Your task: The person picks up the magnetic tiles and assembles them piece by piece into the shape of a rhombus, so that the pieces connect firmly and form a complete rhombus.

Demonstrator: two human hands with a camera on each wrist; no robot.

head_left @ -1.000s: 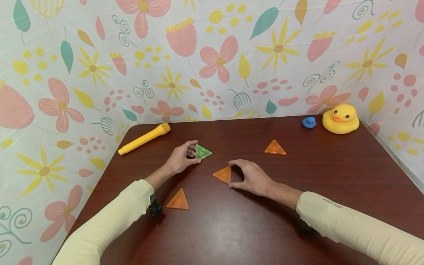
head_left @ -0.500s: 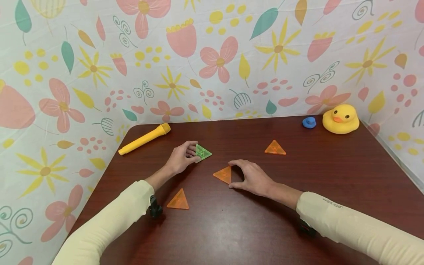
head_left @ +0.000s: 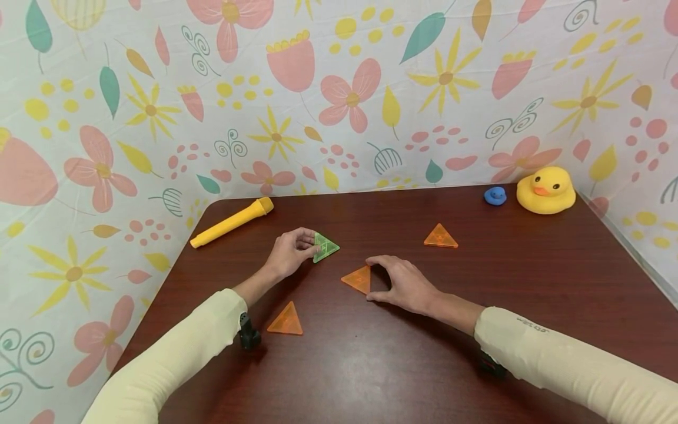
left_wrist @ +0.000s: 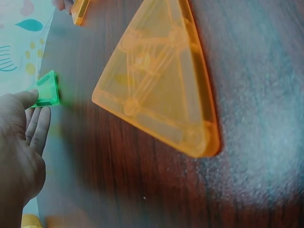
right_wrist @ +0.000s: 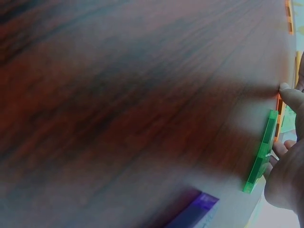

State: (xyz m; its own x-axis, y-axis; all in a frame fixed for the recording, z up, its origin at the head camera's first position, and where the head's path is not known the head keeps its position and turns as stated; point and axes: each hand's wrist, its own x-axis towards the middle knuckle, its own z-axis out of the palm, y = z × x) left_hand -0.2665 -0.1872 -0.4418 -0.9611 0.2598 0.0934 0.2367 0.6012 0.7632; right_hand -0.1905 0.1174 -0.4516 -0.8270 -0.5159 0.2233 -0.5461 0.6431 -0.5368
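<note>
In the head view my left hand (head_left: pixel 291 252) holds a translucent green triangle tile (head_left: pixel 327 247) by its left side, thumb over its face. The left wrist view has the thumb on one side of this green tile (left_wrist: pixel 47 90) and fingers below it. My right hand (head_left: pixel 406 284) pinches an orange triangle tile (head_left: pixel 358 279), thumb and forefinger at two of its corners. A second orange tile (head_left: pixel 286 320) lies by the left wrist, large in the left wrist view. Near the right hand, the right wrist view shows another green tile (right_wrist: pixel 261 152), hidden in the head view.
A third orange triangle tile (head_left: pixel 440 237) lies at back right. Behind it sit a small blue duck (head_left: pixel 495 196) and a large yellow duck (head_left: pixel 545 189). A yellow toy microphone (head_left: pixel 231 222) lies back left. A purple piece (right_wrist: pixel 194 211) shows in the right wrist view.
My left thumb has slid from the green tile's lower corner onto its face, and that tile has shifted slightly toward me. The right hand and its orange tile stay put.
</note>
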